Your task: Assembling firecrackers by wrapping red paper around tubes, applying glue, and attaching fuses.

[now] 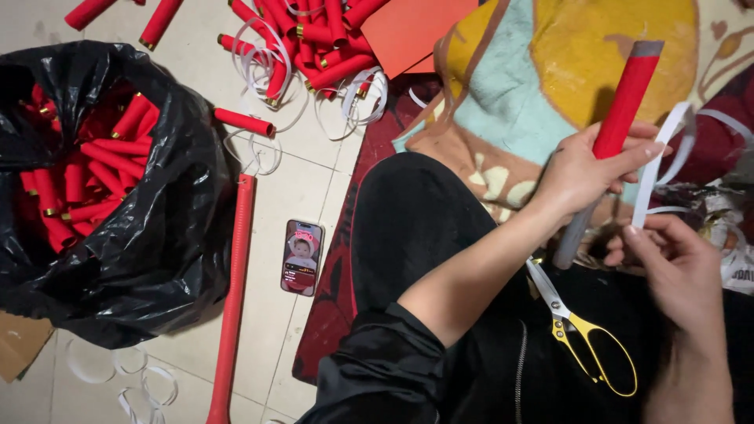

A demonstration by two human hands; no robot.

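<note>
1. Head view: the grey rod's middle is hidden by the left hand
2. The red paper tube on the rod is gripped by the left hand's closed fingers, tilted, above the lap
3. A white strip is pinched by the right hand
4. Yellow-handled scissors are laid on the lap

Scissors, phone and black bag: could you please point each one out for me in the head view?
scissors (567,323), head view, on the pivot where blades meet yellow handles.
phone (301,257), head view, on the middle of its lit screen.
black bag (169,235), head view, on its outer right side.
</note>
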